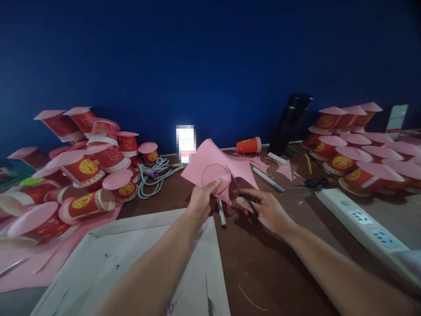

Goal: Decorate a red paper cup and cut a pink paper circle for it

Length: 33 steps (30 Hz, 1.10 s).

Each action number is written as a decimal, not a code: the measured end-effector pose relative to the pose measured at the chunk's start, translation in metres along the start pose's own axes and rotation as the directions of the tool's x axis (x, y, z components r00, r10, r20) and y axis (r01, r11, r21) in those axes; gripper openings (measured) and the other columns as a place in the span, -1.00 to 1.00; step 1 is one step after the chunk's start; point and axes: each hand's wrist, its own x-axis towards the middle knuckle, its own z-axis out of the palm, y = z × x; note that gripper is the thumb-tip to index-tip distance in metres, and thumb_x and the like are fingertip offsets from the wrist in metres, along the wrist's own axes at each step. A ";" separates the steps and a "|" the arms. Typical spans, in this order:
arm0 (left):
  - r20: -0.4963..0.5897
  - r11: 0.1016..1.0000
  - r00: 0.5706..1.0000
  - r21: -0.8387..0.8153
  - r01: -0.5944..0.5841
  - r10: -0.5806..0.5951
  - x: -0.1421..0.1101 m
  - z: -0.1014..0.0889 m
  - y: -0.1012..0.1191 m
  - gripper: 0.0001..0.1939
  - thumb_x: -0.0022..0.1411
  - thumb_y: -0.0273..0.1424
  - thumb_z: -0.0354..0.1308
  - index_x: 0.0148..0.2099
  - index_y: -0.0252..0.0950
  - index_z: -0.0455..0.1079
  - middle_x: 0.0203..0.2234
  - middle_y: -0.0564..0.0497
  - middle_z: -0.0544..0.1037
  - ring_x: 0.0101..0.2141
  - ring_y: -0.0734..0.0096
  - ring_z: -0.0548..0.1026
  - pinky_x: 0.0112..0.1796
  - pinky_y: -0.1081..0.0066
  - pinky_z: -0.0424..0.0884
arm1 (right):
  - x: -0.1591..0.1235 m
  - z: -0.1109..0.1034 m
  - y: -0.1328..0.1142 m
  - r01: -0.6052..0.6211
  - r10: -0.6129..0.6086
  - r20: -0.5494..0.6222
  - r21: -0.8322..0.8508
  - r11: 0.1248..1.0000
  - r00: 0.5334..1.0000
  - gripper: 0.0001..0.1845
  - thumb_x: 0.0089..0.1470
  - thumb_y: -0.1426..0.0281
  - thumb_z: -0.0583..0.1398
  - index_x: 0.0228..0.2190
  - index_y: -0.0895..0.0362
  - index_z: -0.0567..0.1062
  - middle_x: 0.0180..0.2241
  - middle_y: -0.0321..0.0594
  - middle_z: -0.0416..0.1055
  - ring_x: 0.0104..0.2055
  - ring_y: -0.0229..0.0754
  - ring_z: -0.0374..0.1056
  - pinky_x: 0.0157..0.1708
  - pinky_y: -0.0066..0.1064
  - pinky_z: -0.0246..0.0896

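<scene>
Mid-view, the pink sheet (241,169) is pinched in the left hand (199,205), fingers hidden beneath; at its four o'clock the right hand (268,210) curls round scissors (252,207), only one blade clear. The brown bench (263,267) opens toward five between white panel (98,245) and power strip (365,226), meeting blue wall (210,66) at twelve; frame edges crop red cups (87,166) at nine and three.

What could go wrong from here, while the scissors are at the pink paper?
The scissors lie close to the drawn circle, so a slip might cut inside its line. The left hand grips the pink paper near them and could get nicked. The red cups heaped at left may topple if bumped.
</scene>
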 end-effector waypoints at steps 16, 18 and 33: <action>0.054 0.999 0.997 0.007 -0.054 0.053 0.003 -0.006 -0.002 -0.65 -0.11 -0.36 0.36 -0.25 -0.43 0.46 -0.43 -0.10 0.58 -0.39 0.26 0.56 -0.30 0.30 0.48 | -0.001 0.000 -0.001 0.017 -0.019 -0.027 -0.068 0.998 0.999 -0.46 -0.05 0.02 0.25 -0.12 0.12 0.55 -0.62 -0.35 0.33 -0.60 -0.31 0.22 -0.58 -0.47 0.11; 0.039 0.999 0.998 0.014 -0.049 0.049 0.004 -0.006 -0.002 -0.66 -0.12 -0.37 0.37 -0.26 -0.43 0.46 -0.45 -0.09 0.58 -0.39 0.28 0.56 -0.30 0.32 0.47 | -0.001 0.000 -0.001 0.013 -0.014 -0.020 -0.063 0.998 1.000 -0.46 -0.05 0.02 0.25 -0.11 0.11 0.54 -0.62 -0.36 0.32 -0.60 -0.32 0.22 -0.58 -0.47 0.10; 0.004 0.997 0.997 0.004 -0.081 0.081 0.003 -0.006 -0.002 -0.61 -0.16 -0.35 0.39 -0.26 -0.44 0.46 -0.44 -0.10 0.59 -0.41 0.26 0.56 -0.30 0.29 0.48 | 0.000 0.003 0.000 0.014 -0.015 -0.015 -0.048 0.999 1.000 -0.45 -0.07 0.05 0.27 -0.11 0.14 0.55 -0.61 -0.34 0.34 -0.57 -0.32 0.21 -0.57 -0.48 0.09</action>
